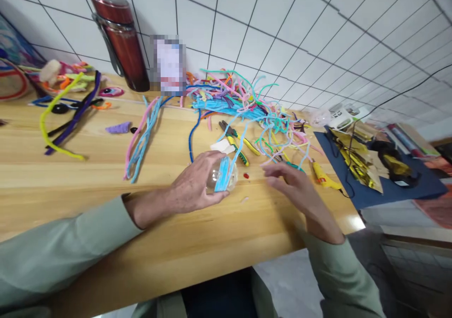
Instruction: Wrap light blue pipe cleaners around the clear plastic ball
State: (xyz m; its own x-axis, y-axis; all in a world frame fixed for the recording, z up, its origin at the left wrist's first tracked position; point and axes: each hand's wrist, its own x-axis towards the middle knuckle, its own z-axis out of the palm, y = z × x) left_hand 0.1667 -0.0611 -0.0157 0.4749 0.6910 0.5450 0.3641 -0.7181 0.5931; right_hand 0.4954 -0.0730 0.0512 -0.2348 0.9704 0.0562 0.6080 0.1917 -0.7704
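My left hand is wrapped around a clear plastic ball that has bands of light blue pipe cleaner across its front. From the ball a loose blue strand rises toward the back of the table. Over the tabletop on the other side, my right hand has its fingers and thumb apart, with nothing seen between them. Just past its fingertips lie tangled pale strands and a second tool, partly covered. Pliers with yellow-green handles rest behind the ball, beside a small white piece. A tiny red bit lies between the hands.
A heap of coloured pipe cleaners lines the wall. A red thermos and a blurred upright phone-like panel stand at the back. To the right are a yellow glue gun, its cord, and gold foil on a dark blue board.
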